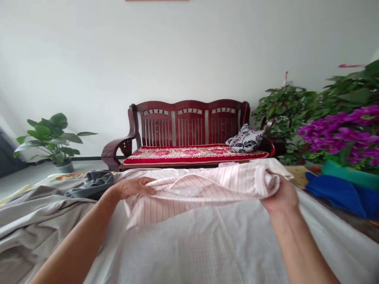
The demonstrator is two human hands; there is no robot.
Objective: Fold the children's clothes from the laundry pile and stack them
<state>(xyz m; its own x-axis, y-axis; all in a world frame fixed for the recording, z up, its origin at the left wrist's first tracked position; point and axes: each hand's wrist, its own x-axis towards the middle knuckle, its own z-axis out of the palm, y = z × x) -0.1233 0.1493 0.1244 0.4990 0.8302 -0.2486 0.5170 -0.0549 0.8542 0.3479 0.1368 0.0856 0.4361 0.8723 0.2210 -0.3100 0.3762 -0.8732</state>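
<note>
A pink-and-white striped cloth [201,188] is held up in front of me, stretched between both hands above a white sheet [189,244]. My left hand [133,187] grips the cloth's left end, fingers closed over its edge. My right hand [281,194] is wrapped round the bunched right end. The cloth's lower edge hangs down and touches the white sheet.
A grey garment [93,184] lies crumpled to the left on a beige cloth [35,213]. Blue fabric [340,195] lies to the right. A dark wooden bench [189,132] with a red cushion and a patterned pillow [245,139] stands behind. Potted plants [53,140] and purple flowers [343,132] flank it.
</note>
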